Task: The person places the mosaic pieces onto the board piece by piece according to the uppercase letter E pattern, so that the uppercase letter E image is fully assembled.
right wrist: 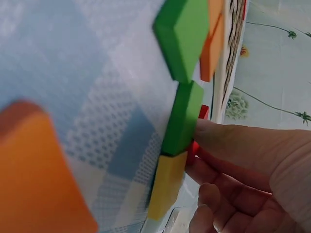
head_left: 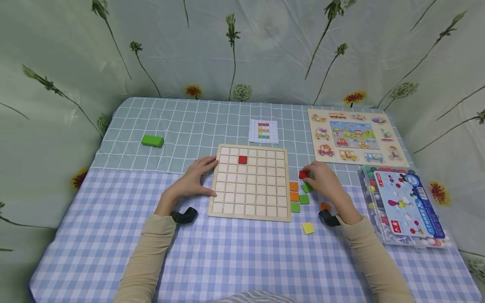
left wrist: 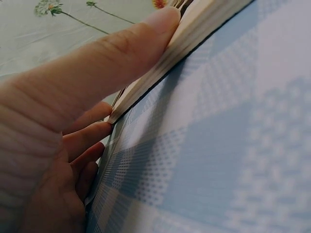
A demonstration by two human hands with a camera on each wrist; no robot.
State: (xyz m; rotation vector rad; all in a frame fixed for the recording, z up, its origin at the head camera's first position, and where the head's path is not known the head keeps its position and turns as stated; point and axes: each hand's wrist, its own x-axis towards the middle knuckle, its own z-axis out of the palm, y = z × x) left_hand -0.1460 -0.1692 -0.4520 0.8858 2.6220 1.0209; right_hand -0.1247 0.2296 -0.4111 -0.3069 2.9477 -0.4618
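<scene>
A wooden grid board (head_left: 251,188) lies in the middle of the table, with one red tile (head_left: 243,160) in a cell of its second row. My left hand (head_left: 191,179) rests along the board's left edge. In the left wrist view, its thumb (left wrist: 131,46) touches the wooden side and the other fingers are loosely spread. Beyond the board's right edge, my right hand (head_left: 325,181) pinches another red tile (head_left: 303,174) between thumb and fingers. Green tiles (head_left: 304,199) and orange tiles (head_left: 294,186) lie near it. The right wrist view also shows a yellow tile (right wrist: 167,187) under the fingers.
Behind the board lies a pattern card (head_left: 263,137) with a coloured letter E. A picture puzzle board (head_left: 322,122) and a clear box (head_left: 407,206) of coloured pieces are at right. Farther left sits a green block (head_left: 152,141). A yellow tile (head_left: 308,228) lies nearer the front.
</scene>
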